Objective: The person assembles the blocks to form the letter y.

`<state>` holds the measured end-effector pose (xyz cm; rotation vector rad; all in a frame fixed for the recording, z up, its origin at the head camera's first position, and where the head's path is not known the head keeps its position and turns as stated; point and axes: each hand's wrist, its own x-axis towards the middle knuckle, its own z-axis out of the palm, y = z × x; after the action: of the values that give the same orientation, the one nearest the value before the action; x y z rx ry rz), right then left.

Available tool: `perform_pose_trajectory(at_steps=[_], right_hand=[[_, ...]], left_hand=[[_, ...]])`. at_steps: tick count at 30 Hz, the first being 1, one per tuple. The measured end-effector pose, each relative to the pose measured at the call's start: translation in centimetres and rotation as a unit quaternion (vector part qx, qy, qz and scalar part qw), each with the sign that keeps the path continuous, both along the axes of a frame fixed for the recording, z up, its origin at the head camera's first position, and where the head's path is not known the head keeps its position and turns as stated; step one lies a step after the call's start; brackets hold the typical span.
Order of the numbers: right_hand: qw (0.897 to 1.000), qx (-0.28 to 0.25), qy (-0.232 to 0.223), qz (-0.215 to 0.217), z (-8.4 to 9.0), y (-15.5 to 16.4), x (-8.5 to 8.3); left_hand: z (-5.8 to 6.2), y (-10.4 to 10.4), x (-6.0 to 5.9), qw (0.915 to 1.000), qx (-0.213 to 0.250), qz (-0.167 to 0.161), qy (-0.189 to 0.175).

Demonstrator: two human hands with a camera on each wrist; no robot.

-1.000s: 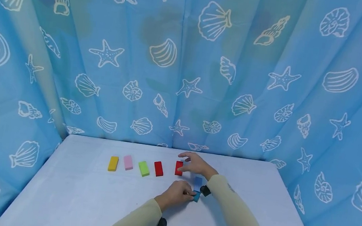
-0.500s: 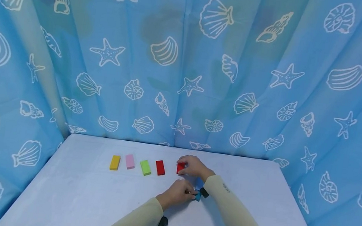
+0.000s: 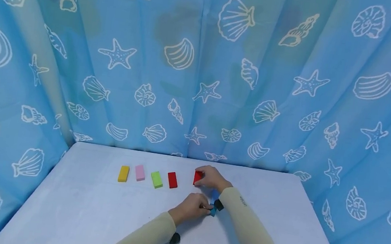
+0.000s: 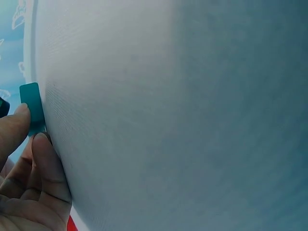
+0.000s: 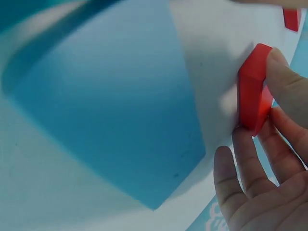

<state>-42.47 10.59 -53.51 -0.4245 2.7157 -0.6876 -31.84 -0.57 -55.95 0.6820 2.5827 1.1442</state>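
My left hand [image 3: 192, 209] pinches a teal block [image 3: 213, 211] near the middle of the table. In the left wrist view the thumb lies on the teal block [image 4: 32, 108] and the fingertips are at its lower end. Farther back, my right hand [image 3: 212, 178] grips a red block [image 3: 197, 177]. The right wrist view shows that red block [image 5: 252, 91] between thumb and fingers, close to the tabletop. A blue block [image 3: 214, 196] lies just beyond the teal one, partly hidden by the right forearm; it looms large as a blue block [image 5: 130, 106] in the right wrist view.
To the left, a yellow block [image 3: 123, 174], a pink block [image 3: 139, 173], a lime green block [image 3: 156, 180] and a second red block [image 3: 172, 180] lie in a loose row on the white table [image 3: 79, 205]. A blue shell-patterned curtain [image 3: 193, 77] stands behind.
My right hand has lowered onto the red block, taken hold of it, and shifted it slightly right and away. The left hand stays on the teal block.
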Motion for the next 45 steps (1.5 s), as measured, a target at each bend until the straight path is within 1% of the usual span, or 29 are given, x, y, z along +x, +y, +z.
perform_pose_trajectory(at_steps=[7, 12, 16, 21, 25, 30, 36, 42, 45], right_hand=[[0.999, -0.008, 0.006, -0.044, -0.4, 2.0, -0.4], [0.996, -0.029, 0.009, -0.08, -0.5, 3.6, -0.5], [0.991, -0.057, -0.001, -0.123, -0.8, 5.0, -0.6], [0.985, -0.077, -0.006, -0.155, -1.4, 6.1, -0.5], [0.983, -0.077, -0.002, -0.164, -2.2, 6.7, -0.6], [0.981, -0.091, -0.014, -0.172, -2.9, 7.1, -0.6], [0.977, -0.12, -0.029, -0.173, -2.8, 7.2, 0.1], [0.968, -0.142, -0.032, -0.206, -2.7, 7.4, 1.0], [0.966, -0.149, -0.031, -0.21, -2.7, 7.5, 1.2]], left_hand=[[0.0, 0.2, 0.1, 0.9997, -0.019, 0.007, -0.011], [0.3, 0.1, 0.0, 0.9992, -0.031, 0.017, -0.021], [0.4, 0.2, 0.0, 0.999, -0.031, 0.023, -0.023], [0.0, 0.1, -0.1, 0.9989, -0.033, 0.028, -0.016], [-0.2, -0.1, -0.2, 0.9989, -0.033, 0.028, -0.015], [-0.4, -0.1, -0.2, 0.9988, -0.026, 0.033, -0.026], [-0.6, -0.1, 0.0, 0.9986, -0.024, 0.039, -0.028], [-0.4, 0.2, 0.0, 0.9987, -0.02, 0.039, -0.024], [-0.4, 0.4, 0.0, 0.9988, -0.022, 0.037, -0.021]])
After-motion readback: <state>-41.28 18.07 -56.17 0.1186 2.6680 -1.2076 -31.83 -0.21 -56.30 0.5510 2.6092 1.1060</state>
